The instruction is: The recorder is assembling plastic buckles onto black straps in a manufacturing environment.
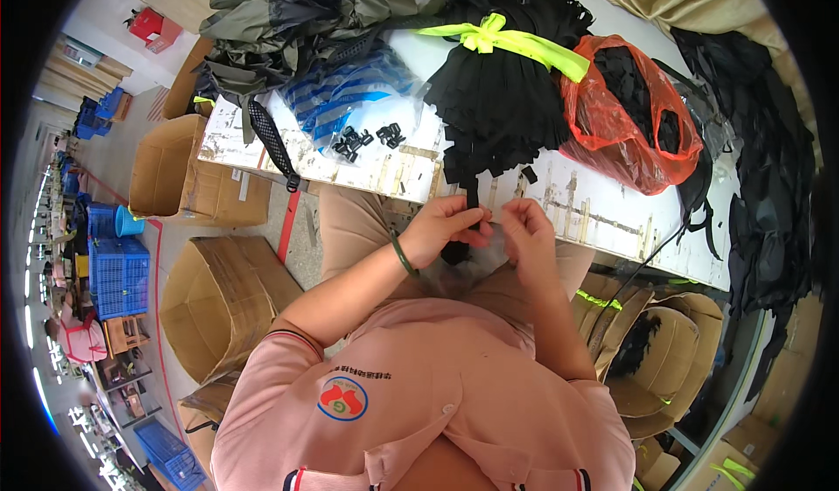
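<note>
At the table's near edge, my left hand [444, 229] is closed around a black webbing strap [473, 194], pinched between thumb and fingers. Just to its right is my right hand [530, 236], its fingers curled together; whatever they may hold is too small to make out. Beyond both hands lies a thick bundle of black straps [494, 111], bound with a neon yellow ribbon [494, 37]. Small black plastic buckles [352, 144] rest in a loose group to the left, on clear plastic. Dark material hangs below my left hand, partly hidden.
A red plastic bag [634, 163] holding black pieces sits at the table's right. Blue-striped plastic [345, 89] and dark green fabric [288, 10] cover the left. Cardboard boxes [232, 303] stand left and right of me. Black fabric [760, 141] hangs at the far right.
</note>
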Available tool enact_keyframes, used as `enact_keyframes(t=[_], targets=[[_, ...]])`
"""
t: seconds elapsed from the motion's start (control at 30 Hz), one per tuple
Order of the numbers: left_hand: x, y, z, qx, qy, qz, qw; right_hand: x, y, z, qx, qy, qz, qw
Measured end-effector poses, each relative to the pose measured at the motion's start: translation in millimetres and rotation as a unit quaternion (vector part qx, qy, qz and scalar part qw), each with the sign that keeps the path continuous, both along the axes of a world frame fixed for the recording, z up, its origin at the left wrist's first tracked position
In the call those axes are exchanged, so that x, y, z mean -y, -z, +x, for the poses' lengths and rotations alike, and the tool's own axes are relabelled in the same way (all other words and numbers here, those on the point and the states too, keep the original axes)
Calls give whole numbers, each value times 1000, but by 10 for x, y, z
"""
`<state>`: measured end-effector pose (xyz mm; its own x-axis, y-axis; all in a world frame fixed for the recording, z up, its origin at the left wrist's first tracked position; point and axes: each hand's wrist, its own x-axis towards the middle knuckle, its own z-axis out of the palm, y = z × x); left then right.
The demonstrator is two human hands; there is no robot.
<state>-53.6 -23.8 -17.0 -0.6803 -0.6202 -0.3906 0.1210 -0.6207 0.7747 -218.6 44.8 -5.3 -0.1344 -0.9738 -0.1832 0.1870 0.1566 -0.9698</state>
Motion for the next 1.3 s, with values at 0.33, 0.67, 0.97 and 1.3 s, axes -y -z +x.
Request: enact_keyframes(t=[0.33,0.67,0.97,1.3], targets=[[-489,601,341,163,161,-132,964,620,-316,-362,160,102,-54,980],[871,-299,945,227,-468,-590,617,92,107,81,-205,-33,-57,976],[699,158,895,390,-131,-510,755,278,576,-56,-179,0,-39,983],[1768,344,790,604,-192,-355,687,180,440,-7,-242,-16,-53,969]])
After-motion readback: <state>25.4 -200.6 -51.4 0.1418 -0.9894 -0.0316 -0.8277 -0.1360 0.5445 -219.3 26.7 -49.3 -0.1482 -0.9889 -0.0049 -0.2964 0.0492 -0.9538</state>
